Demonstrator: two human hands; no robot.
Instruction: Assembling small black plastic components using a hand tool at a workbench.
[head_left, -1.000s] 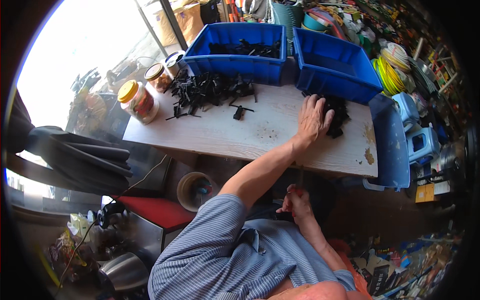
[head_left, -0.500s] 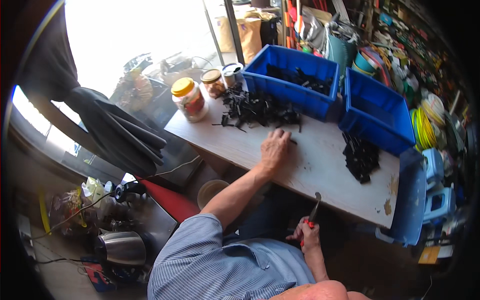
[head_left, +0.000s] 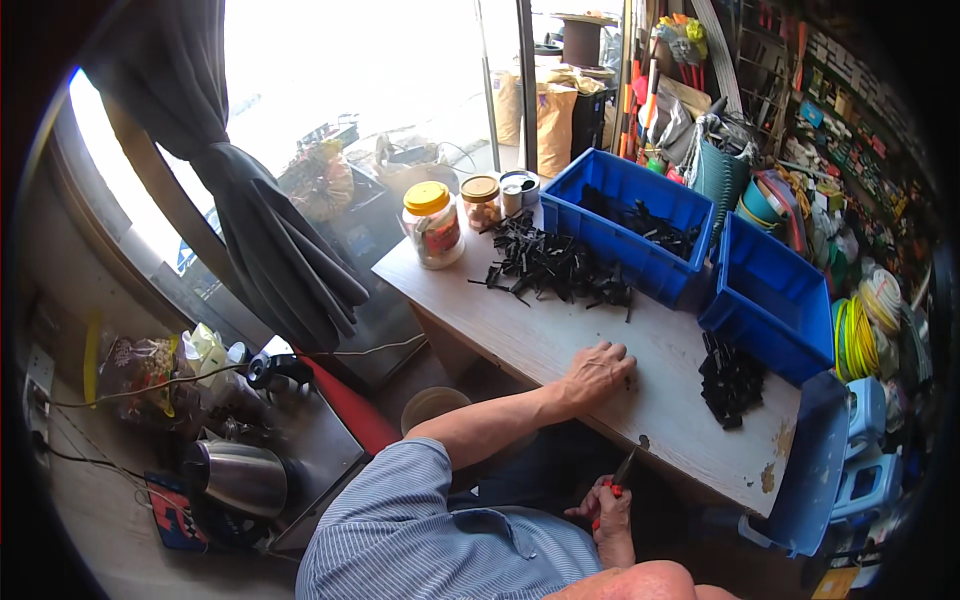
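Observation:
My left hand (head_left: 598, 374) rests over the tabletop near its front edge, fingers curled around a small black piece (head_left: 630, 382) that shows only in part at the fingertips. Low by my lap, just off the table's edge, my right hand (head_left: 606, 520) grips red-handled pliers (head_left: 622, 474), their dark jaws pointing up toward the table. A loose heap of black plastic pieces (head_left: 550, 262) lies beyond my left hand. Another, tighter pile of black pieces (head_left: 732, 382) sits to the right.
On the table (head_left: 530, 325), a blue bin (head_left: 640, 250) holds black pieces beside a second blue bin (head_left: 775, 320). Jars stand at the far left, one yellow-lidded (head_left: 432, 225). A lighter blue tub (head_left: 815, 470) adjoins the right end. A kettle (head_left: 240, 478) stands at lower left.
My left hand has drawn back from the loose heap toward the table's front edge with the small black piece. My right hand still holds the pliers low. The whole view has shifted.

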